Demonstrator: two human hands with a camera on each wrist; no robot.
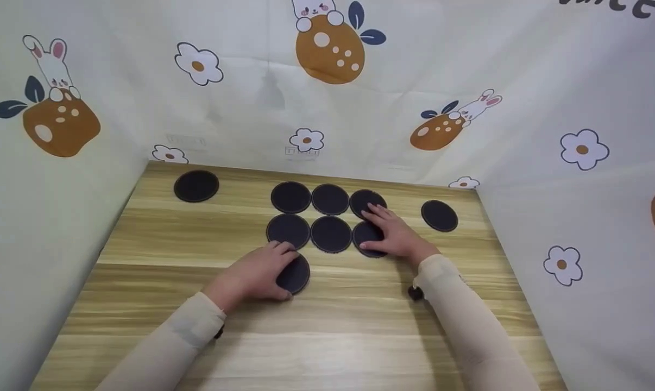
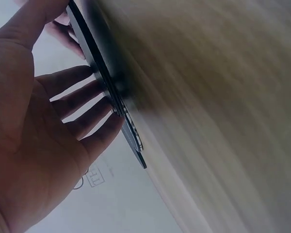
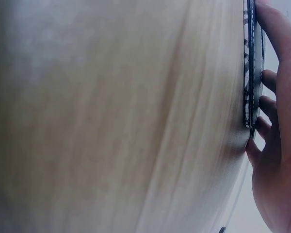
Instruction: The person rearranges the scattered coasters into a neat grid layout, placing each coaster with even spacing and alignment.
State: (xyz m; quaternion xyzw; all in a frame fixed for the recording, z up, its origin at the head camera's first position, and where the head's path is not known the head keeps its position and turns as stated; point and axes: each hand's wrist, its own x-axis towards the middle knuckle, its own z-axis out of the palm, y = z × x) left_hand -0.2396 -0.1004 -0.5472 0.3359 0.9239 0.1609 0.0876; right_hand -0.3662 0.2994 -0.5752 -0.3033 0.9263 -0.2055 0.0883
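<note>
In the head view, my left hand (image 1: 251,273) holds a round black coaster (image 1: 296,275) by its edge, thumb at the near side and fingers at the far side. This coaster sits just below the left end of two rows of three coasters, close to the lower-left coaster (image 1: 288,229). My right hand (image 1: 397,234) rests with spread fingers over the upper-right coaster (image 1: 364,200) and the lower-right coaster (image 1: 366,237), partly covering both. In the left wrist view, the fingertips (image 2: 117,119) meet the dark rim. Stitched coaster edges (image 3: 251,73) show beside the right fingers.
One coaster (image 1: 196,185) lies apart at the far left of the wooden table (image 1: 327,336), another coaster (image 1: 439,215) at the far right. A printed cloth (image 1: 240,108) with rabbits and flowers walls the table at the back and both sides.
</note>
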